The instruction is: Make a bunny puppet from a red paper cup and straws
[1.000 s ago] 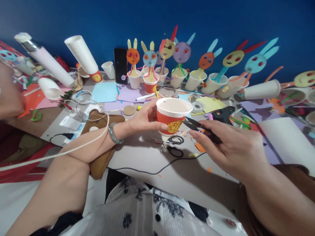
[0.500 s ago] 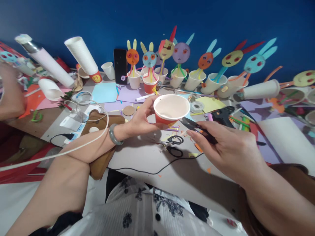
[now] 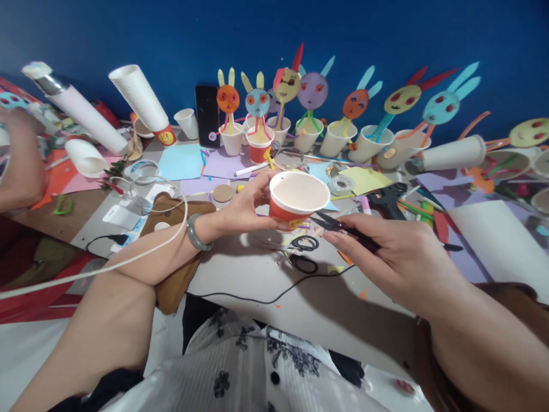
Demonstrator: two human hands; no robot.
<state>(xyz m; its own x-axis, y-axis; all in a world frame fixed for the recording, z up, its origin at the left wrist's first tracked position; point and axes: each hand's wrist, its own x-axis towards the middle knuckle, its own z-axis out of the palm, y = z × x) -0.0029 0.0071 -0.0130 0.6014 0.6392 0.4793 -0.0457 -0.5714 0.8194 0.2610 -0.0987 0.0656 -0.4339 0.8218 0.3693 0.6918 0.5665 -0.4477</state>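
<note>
The left hand (image 3: pixel 244 210) half-curls round a paper cup (image 3: pixel 288 210), likely crushable, firmest near its rim; the right hand (image 3: pixel 401 254) clasps a black tool (image 3: pixel 343 226).

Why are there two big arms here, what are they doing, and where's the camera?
No robot here! The camera sits on a person's head and looks forward and down at their own bare hands; every picture comes from it. The left hand holds a red and white paper cup. The right hand holds a black pointed tool by the cup; I can't tell exactly which kind. On the table lie scissors, a clear tape roll and colored paper. Behind them, paper rabbits poke out of cups. At the far left is another person's arm.
</note>
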